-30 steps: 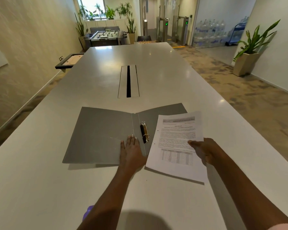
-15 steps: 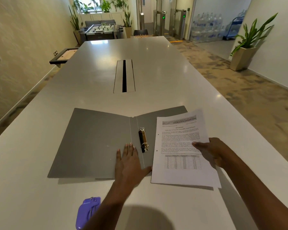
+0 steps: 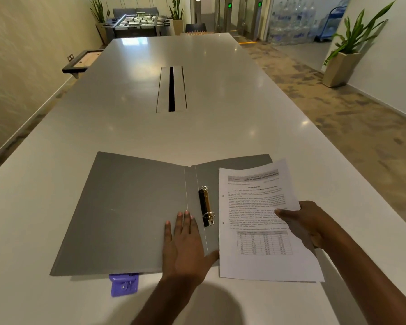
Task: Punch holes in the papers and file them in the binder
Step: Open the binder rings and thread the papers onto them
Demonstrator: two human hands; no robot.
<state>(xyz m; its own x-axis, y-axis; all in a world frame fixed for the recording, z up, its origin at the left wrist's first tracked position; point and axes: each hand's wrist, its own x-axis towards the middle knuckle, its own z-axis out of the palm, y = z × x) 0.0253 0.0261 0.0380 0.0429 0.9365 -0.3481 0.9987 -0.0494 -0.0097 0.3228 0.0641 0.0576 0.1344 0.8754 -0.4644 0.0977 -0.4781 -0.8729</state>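
Observation:
A grey binder (image 3: pixel 127 212) lies open and flat on the white table, its two-ring clip (image 3: pixel 206 205) just right of the spine. My left hand (image 3: pixel 185 247) rests flat on the binder near the spine, fingers spread. My right hand (image 3: pixel 302 221) grips the right edge of a printed stack of papers (image 3: pixel 256 207) with two holes along its left margin. The stack lies over the binder's right cover, a little right of the rings. A purple hole punch (image 3: pixel 124 284) sits at the binder's near edge, partly under it.
The long white table (image 3: pixel 197 127) has a cable slot (image 3: pixel 171 89) in its middle. The table's right edge runs close to my right arm, with carpeted floor beyond. A potted plant (image 3: pixel 345 55) stands by the right wall. A foosball table (image 3: pixel 136 22) stands at the far end.
The view has tilted down, bringing the purple hole punch into sight. The papers have turned straighter, their left edge now parallel to the rings. My left hand stays flat on the binder.

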